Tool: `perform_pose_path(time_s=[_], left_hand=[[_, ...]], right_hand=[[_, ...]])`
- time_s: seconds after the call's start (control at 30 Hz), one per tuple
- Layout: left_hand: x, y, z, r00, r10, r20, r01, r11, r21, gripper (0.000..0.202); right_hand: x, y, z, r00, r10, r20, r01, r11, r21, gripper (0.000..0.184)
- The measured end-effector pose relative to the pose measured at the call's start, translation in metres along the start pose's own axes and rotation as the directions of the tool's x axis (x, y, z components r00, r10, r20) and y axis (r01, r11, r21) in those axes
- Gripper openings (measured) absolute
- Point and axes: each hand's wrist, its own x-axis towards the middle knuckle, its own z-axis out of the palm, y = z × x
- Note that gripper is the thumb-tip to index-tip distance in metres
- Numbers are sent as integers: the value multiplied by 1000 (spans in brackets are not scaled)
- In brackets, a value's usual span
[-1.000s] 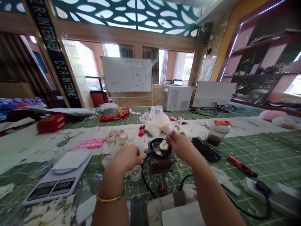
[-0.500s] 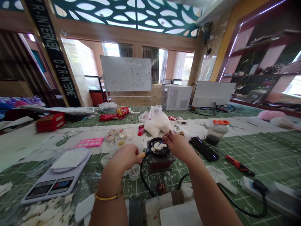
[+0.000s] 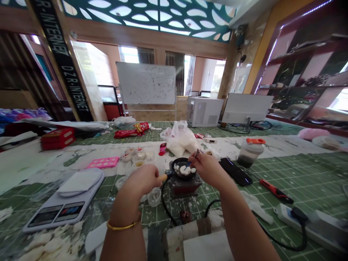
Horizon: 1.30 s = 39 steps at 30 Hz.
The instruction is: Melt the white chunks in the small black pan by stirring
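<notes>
A small black frying pan (image 3: 176,175) rests on a dark, reddish-sided hot plate (image 3: 184,189). My left hand (image 3: 145,177) is closed around the pan's light wooden handle (image 3: 163,177). White lumps (image 3: 185,170) of a soft-looking material lie in the pan, one larger piece among small crumbs. My right hand (image 3: 203,165) pinches a thin bluish stick (image 3: 188,165) whose tip reaches down to the white lumps; the stick's exact kind is too small to tell. Small clear plastic cups (image 3: 154,197) stand just below my left hand.
Left are a kitchen scale (image 3: 65,199), a pink mold (image 3: 102,162) and white scraps (image 3: 51,243). Behind the pan sits a plastic bag (image 3: 181,139) of white material. To the right lie a black phone (image 3: 236,171), a red-black knife (image 3: 276,191), a shaker bottle (image 3: 250,152) and a power strip (image 3: 290,219).
The white pieces in the pan have shifted, with small crumbs now apart on both sides of the larger lump. The stick tip has moved slightly; both hands keep their hold.
</notes>
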Motion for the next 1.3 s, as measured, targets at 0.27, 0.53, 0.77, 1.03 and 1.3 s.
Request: perform_pose_path(time_s=[0.27,0.53,0.77,1.03,1.3], left_hand=[[0,0,0,999,1,-34,0,1000,22,16],[-2,-1,-2,1000,-8,-24,8,1000,10,16],[-4,0,-3,1000,-7,-28,7,1000,5,16],[-2,0,-2,1000,-7,-28,7,1000,8,16],[-5,2,-3,1000,-14,-22,14,1000,2,17]], right_hand=[[3,-1,3,997,-72,-15,71,996,-62,29],[2,-2,3,1000,-22,6,22,995,-97,24],[1,-3,3,1000,16,-17,-18,990,-140,26],[-2,-6,-1,1000,5,-11,-7,991,-132,27],[-5,-6,-4,1000,21,-15,-22,996,-83,29]])
